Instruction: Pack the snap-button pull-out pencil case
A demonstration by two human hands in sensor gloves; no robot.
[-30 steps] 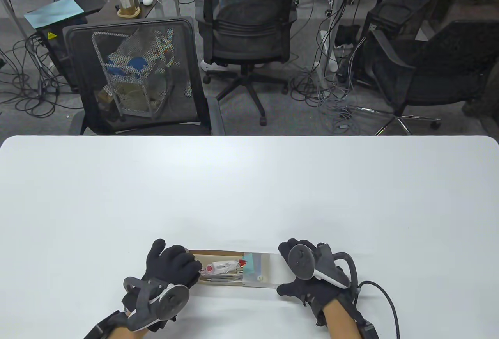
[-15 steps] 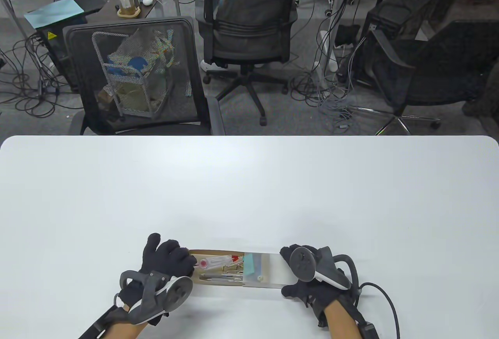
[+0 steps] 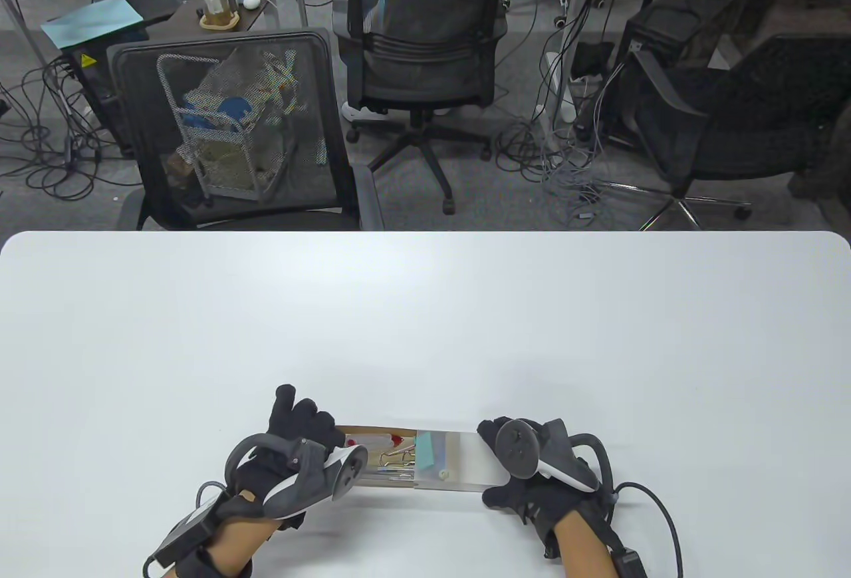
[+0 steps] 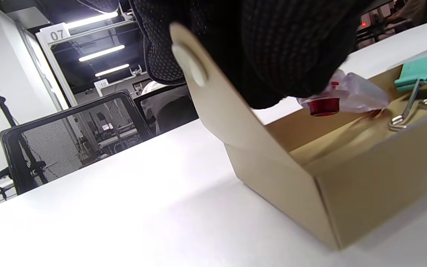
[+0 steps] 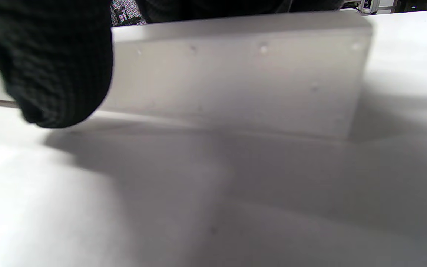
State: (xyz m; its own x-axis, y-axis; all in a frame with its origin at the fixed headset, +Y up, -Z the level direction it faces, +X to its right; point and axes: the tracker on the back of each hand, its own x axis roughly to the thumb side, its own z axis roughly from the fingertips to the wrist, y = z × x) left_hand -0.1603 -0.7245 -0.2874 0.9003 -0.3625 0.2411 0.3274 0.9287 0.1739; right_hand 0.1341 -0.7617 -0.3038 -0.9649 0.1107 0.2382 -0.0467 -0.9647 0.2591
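Observation:
The pencil case lies near the table's front edge. Its brown cardboard tray (image 3: 382, 451) is pulled partway out of a frosted sleeve (image 3: 459, 461). The tray holds a white and red correction tape (image 4: 343, 96), binder clips (image 4: 406, 111) and a teal item (image 4: 424, 70). My left hand (image 3: 299, 428) lies over the tray's left end. Its fingers (image 4: 272, 48) reach past the upright end flap with the white snap button (image 4: 189, 65) and touch the correction tape. My right hand (image 3: 525, 465) grips the sleeve's right end, thumb (image 5: 50, 63) on the near wall of the sleeve (image 5: 235, 74).
The white table (image 3: 425, 325) stretches far beyond the case. Past its far edge stand black mesh office chairs (image 3: 233, 126), with cables on the floor. A cable (image 3: 658, 505) runs from my right wrist across the table.
My left hand has moved right and turned over the tray's left end, covering the correction tape's left part. The right hand and the sleeve have stayed put.

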